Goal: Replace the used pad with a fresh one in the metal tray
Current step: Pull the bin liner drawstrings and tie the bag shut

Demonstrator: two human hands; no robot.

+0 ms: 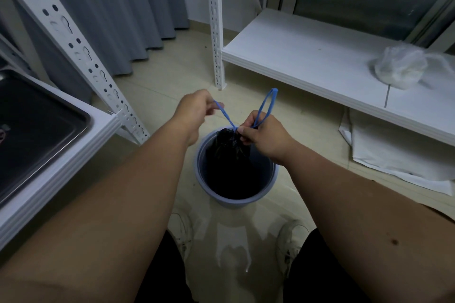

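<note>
Both hands (197, 106) (261, 135) pinch blue drawstrings (225, 114) of black bag (229, 152).

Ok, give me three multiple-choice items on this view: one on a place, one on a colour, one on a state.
1. Where does the round blue plastic bin stand?
A. on the floor between the feet
B. on the white shelf
C. in the metal tray

2. What colour are the drawstrings of the black bin bag?
A. red
B. blue
C. white

3. How is the bag's mouth?
A. spread wide
B. folded over the rim
C. gathered shut

Key: 1 A, shoes show either side below it; 2 B, blue loops in both hands, left hand and right hand; 3 C, bunched under the strings.
</note>
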